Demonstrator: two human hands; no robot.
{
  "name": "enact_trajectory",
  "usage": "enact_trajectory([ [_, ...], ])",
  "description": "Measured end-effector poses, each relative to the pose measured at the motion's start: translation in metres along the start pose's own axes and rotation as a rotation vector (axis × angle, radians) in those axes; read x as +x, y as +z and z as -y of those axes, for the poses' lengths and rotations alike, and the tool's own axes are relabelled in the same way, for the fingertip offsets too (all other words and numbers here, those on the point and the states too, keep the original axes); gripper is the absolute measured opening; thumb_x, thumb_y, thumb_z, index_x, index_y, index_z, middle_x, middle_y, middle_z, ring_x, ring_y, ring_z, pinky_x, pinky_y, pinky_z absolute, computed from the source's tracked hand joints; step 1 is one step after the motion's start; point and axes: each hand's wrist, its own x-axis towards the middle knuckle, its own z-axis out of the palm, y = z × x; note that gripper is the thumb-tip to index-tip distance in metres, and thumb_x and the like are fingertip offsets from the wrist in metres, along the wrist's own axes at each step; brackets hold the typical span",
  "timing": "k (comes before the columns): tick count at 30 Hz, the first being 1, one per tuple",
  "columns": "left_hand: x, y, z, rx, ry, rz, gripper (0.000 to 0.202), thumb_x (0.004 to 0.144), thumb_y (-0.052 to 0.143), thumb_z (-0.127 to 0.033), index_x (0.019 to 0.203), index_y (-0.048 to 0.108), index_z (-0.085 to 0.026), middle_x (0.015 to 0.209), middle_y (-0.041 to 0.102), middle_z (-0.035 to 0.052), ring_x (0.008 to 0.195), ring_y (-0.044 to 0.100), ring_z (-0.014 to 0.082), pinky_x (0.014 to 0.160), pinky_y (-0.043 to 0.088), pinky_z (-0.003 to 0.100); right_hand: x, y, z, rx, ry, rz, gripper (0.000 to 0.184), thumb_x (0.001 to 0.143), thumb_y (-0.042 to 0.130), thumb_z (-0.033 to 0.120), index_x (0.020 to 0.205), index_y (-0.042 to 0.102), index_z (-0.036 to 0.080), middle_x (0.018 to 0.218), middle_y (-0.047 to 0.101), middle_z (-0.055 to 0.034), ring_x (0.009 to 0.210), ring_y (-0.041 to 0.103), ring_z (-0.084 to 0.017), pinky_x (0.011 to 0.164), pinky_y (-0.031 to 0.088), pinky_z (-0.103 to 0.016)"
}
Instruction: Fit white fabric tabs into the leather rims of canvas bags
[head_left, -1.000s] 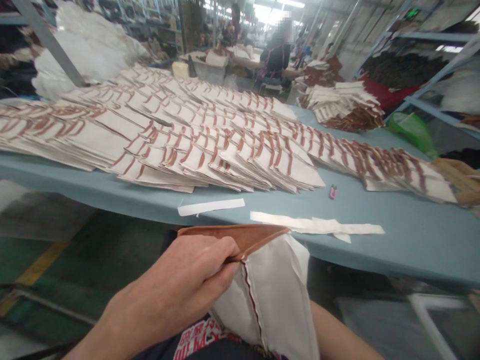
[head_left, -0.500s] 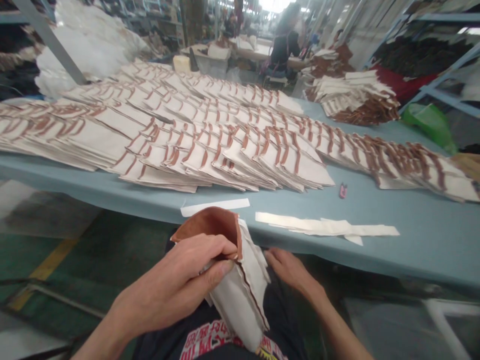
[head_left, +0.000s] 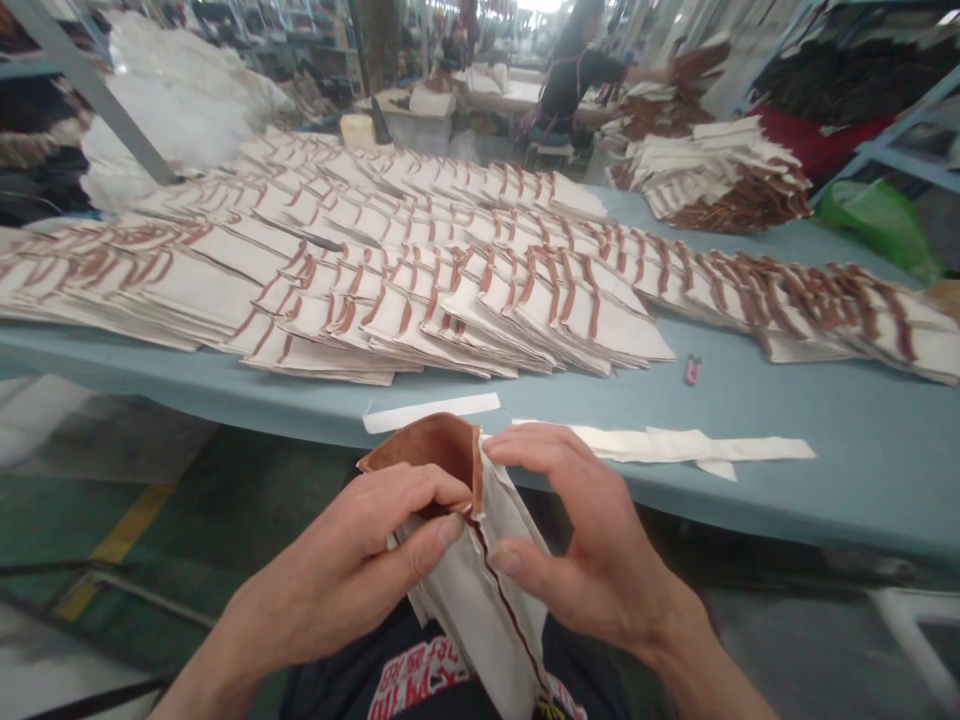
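A fabric pouch [head_left: 501,610], cream outside with a brown lining, stands tilted over my lap with its mouth open upward. A dark brown seam runs down its near side. My left hand [head_left: 375,545] pinches the near rim at the seam between thumb and fingers. At the right side of the pouch is my right hand [head_left: 592,530], its thumb by the seam and its index fingertip at the upper edge, spread apart. Whether those fingertips press on the cloth I cannot tell. The pouch's far side is hidden.
Overlapping rows of cream and brown fabric pieces [head_left: 465,300] cover much of the blue table [head_left: 750,385]. Pale strips [head_left: 675,446], a white strip [head_left: 431,411] and small pink thread snips [head_left: 692,370] lie near its front edge. A co-worker [head_left: 574,85] is beyond, near a fabric stack [head_left: 720,175].
My right hand has come up from below the table edge to the pouch's right side, its fingers spreading. My left hand keeps its pinch on the rim. The co-worker's arm now reaches right.
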Motion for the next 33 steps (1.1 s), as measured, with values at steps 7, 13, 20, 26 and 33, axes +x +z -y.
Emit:
enact_trajectory([
  [7, -0.006, 0.002, -0.001, -0.039, 0.005, -0.023, 0.018, 0.096, 0.048, -0.014, 0.09, 0.063, -0.021, 0.084, 0.065, -0.0051, 0.077, 0.059, 0.011, 0.073, 0.042, 0.021, 0.016, 0.005, 0.0, 0.158, -0.067, 0.202, 0.021, 0.096, 0.059, 0.035, 0.113, 0.062, 0.022, 0.106, 0.074, -0.0079, 0.119, 0.063, -0.027, 0.105, 0.047, -0.043],
  [13, -0.004, 0.002, 0.008, -0.125, 0.023, 0.016, 0.018, 0.096, 0.049, -0.014, 0.087, 0.063, -0.02, 0.08, 0.064, -0.0047, 0.073, 0.056, 0.0108, 0.071, 0.04, 0.021, 0.02, 0.005, -0.002, 0.22, -0.026, 0.249, 0.015, 0.095, 0.061, 0.032, 0.085, 0.058, 0.022, 0.081, 0.066, -0.0016, 0.079, 0.059, -0.018, 0.078, 0.045, -0.034],
  [20, -0.001, -0.001, 0.013, -0.229, 0.038, 0.044, 0.019, 0.095, 0.051, -0.016, 0.081, 0.064, -0.018, 0.076, 0.063, -0.0036, 0.07, 0.053, 0.0107, 0.068, 0.04, 0.02, 0.018, 0.01, -0.009, 0.345, 0.075, 0.34, 0.048, 0.103, 0.048, 0.061, 0.08, 0.058, 0.02, 0.078, 0.061, -0.0005, 0.077, 0.055, -0.016, 0.076, 0.043, -0.032],
  [26, 0.001, -0.003, 0.017, -0.422, 0.044, 0.111, 0.027, 0.099, 0.055, -0.035, 0.08, 0.062, -0.017, 0.078, 0.064, 0.0014, 0.072, 0.055, 0.0135, 0.069, 0.045, 0.023, 0.01, 0.024, -0.017, 0.675, 0.302, 0.454, 0.057, 0.093, 0.055, 0.075, 0.08, 0.058, 0.018, 0.078, 0.058, 0.0005, 0.068, 0.049, -0.013, 0.062, 0.039, -0.026],
  [33, 0.003, 0.004, 0.021, -0.61, -0.031, 0.138, 0.029, 0.095, 0.062, -0.039, 0.077, 0.062, -0.016, 0.072, 0.058, -0.0005, 0.067, 0.05, 0.0133, 0.063, 0.04, 0.024, 0.004, 0.028, -0.017, 0.735, 0.359, 0.422, 0.057, 0.09, 0.06, 0.074, 0.079, 0.057, 0.018, 0.072, 0.052, 0.0033, 0.063, 0.041, -0.011, 0.057, 0.033, -0.024],
])
